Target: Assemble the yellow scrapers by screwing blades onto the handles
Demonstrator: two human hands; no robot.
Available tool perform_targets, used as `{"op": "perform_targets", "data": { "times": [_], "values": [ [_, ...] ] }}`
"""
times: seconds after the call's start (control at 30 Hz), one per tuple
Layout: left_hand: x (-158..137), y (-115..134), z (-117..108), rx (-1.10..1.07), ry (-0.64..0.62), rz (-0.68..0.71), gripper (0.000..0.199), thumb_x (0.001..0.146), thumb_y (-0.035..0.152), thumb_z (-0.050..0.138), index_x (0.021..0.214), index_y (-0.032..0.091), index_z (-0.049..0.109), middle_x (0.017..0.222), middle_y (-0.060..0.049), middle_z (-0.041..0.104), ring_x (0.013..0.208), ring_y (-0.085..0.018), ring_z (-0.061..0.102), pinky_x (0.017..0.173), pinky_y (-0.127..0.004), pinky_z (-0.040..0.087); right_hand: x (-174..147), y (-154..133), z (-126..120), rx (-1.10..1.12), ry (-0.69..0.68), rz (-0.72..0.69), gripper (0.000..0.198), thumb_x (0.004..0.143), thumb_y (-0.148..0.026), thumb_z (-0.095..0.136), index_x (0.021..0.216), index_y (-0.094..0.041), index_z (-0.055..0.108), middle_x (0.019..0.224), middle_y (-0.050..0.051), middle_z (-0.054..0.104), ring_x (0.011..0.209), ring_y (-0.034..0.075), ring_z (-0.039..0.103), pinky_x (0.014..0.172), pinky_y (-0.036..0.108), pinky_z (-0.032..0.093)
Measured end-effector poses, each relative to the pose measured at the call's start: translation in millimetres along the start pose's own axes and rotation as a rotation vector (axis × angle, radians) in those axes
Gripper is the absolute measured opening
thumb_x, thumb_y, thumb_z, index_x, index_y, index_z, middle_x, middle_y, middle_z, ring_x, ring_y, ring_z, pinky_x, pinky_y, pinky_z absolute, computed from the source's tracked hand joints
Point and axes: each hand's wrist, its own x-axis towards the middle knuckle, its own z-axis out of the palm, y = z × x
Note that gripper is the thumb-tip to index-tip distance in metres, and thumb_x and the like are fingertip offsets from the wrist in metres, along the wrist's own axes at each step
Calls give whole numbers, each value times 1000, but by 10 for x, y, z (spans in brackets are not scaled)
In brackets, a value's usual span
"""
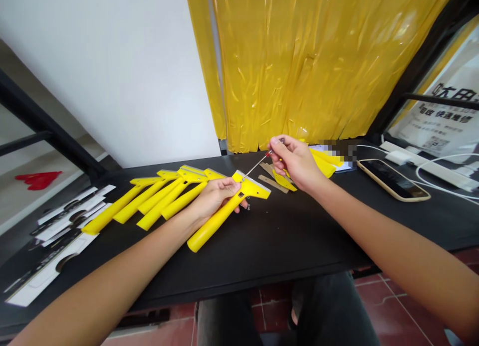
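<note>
My left hand (219, 196) is closed on the head of a yellow scraper (215, 227), whose handle points down and left toward me. In my right hand (294, 161) is a thin screwdriver (255, 166), pinched near its red end. Its tip meets the scraper head near a screw, beside my left thumb. Small metal bits (246, 205) show by my left fingers, too small to name. Left of that hand, several more yellow scrapers (159, 206) lie side by side on the black table. Loose yellow head pieces (285, 180) and a flat brownish strip (273, 183) lie below my right hand.
White-and-black cardboard sleeves (48, 273) are stacked at the left. A phone (392, 179), white cables and a power strip (430, 165) occupy the right side. Yellow plastic strips (299, 67) hang behind the black table (284, 246), next to a white panel (123, 72).
</note>
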Motion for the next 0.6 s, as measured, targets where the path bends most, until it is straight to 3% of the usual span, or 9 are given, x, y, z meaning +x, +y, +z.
{"op": "perform_targets", "data": {
  "times": [0.6],
  "values": [
    [-38, 51, 59, -8, -18, -31, 22, 81, 32, 76, 84, 12, 66, 66, -11, 71, 56, -19, 67, 48, -26, 52, -18, 42, 25, -10, -4, 17, 34, 84, -53, 73, 81, -21, 61, 61, -5, 47, 45, 6, 35, 36, 21, 29]
  ]
}}
